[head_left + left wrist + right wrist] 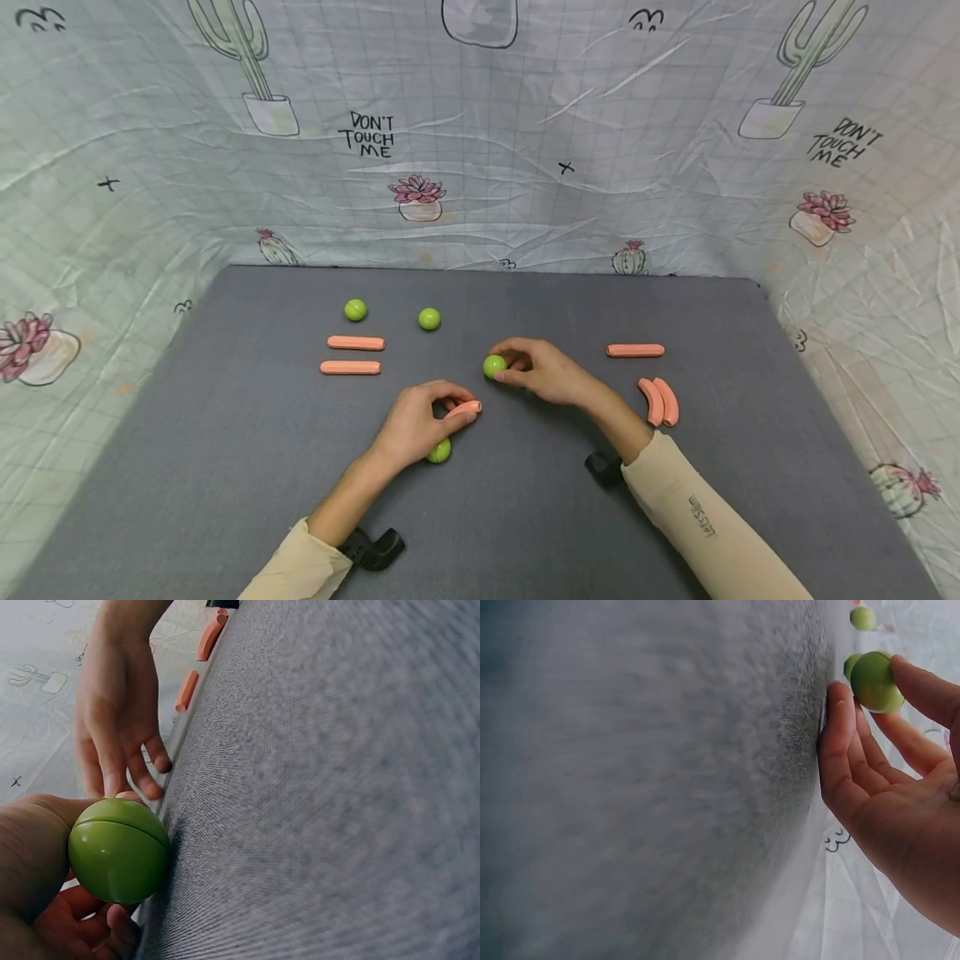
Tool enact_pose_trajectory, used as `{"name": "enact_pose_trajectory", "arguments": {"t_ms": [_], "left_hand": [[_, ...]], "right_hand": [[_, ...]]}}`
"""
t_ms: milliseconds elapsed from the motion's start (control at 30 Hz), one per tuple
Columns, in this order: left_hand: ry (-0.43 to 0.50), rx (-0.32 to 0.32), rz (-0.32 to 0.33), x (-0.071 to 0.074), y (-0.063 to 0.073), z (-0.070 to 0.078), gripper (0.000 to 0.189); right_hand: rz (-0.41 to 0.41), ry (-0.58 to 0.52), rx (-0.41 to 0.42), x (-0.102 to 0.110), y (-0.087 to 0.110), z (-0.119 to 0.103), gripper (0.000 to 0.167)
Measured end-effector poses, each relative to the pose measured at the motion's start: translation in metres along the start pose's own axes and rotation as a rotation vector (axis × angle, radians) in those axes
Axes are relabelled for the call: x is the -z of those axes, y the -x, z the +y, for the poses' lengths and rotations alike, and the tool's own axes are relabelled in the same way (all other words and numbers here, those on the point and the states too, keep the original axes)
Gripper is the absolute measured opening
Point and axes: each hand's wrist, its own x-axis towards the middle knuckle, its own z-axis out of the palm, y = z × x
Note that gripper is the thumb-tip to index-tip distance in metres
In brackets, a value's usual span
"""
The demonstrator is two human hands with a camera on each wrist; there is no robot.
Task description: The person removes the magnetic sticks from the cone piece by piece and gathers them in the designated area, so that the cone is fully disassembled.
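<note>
My left hand [416, 423] pinches a short, slightly curved salmon-orange stick [465, 407] between thumb and fingers, low over the dark grey table. Just beside that hand, partly hidden under it, lies a green ball [439, 451]; the left wrist view shows the same green ball [120, 855] up close, with a seam around it. Farther forward and to the right, my right hand [546, 371] holds another green ball [494, 367] by thumb and fingertips. In the right wrist view this green ball [876, 682] sits between the thumb and the fingers.
At the back left are two green balls [356, 310] and two straight salmon sticks [356, 342]. Right of my right hand lie one straight salmon stick [635, 351] and two curved salmon sticks [652, 402] side by side. A cactus-printed cloth [495, 225] walls the table's back and sides.
</note>
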Motion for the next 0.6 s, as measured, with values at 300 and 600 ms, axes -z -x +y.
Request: {"name": "enact_pose_trajectory", "arguments": {"t_ms": [300, 600], "left_hand": [[0.007, -0.008, 0.001, 0.000, 0.001, -0.001, 0.014], [0.018, -0.026, 0.001, 0.000, 0.003, -0.002, 0.014]], "right_hand": [[0.001, 0.034, -0.022, -0.001, -0.033, -0.003, 0.037], [0.024, 0.063, -0.040, -0.001, -0.055, -0.008, 0.037]]}}
